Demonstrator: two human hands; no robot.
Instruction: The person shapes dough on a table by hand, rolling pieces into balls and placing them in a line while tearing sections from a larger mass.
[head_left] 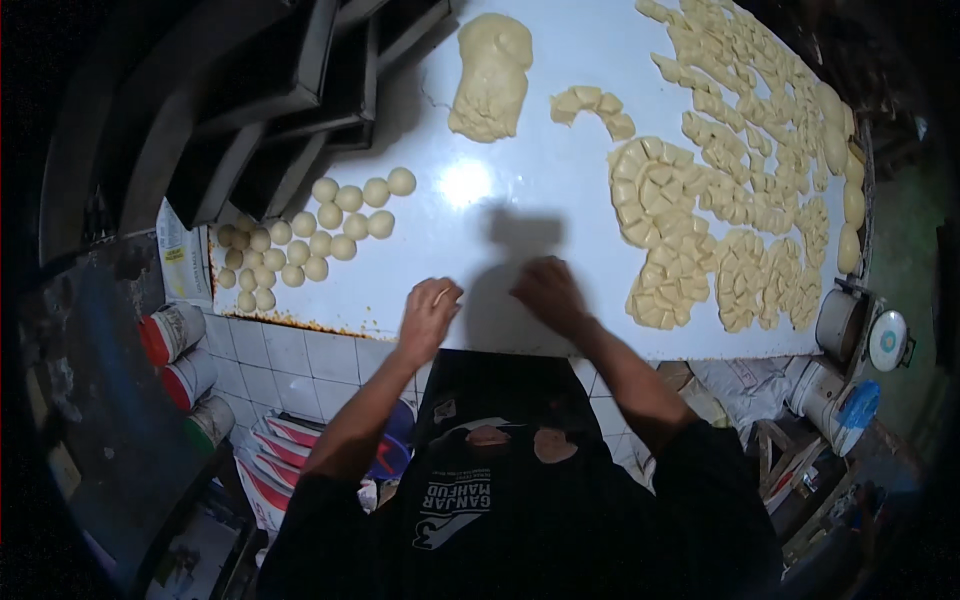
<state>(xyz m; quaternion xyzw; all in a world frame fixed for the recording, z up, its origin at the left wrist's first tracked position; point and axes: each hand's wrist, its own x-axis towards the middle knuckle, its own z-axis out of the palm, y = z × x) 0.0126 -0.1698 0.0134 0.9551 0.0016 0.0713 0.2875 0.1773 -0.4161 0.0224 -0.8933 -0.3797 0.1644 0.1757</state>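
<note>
Here | left hand fingers curled on dough piece | right hand cupped (contents hidden) | table

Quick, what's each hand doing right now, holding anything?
Left hand: cupped on a small dough piece on the white table.
Right hand: palm down on table; anything beneath cannot be told.

A small bakery workroom: a white tabletop carries cut dough pieces, rolled dough balls and a dough lump, beside stacked baking tins.
</note>
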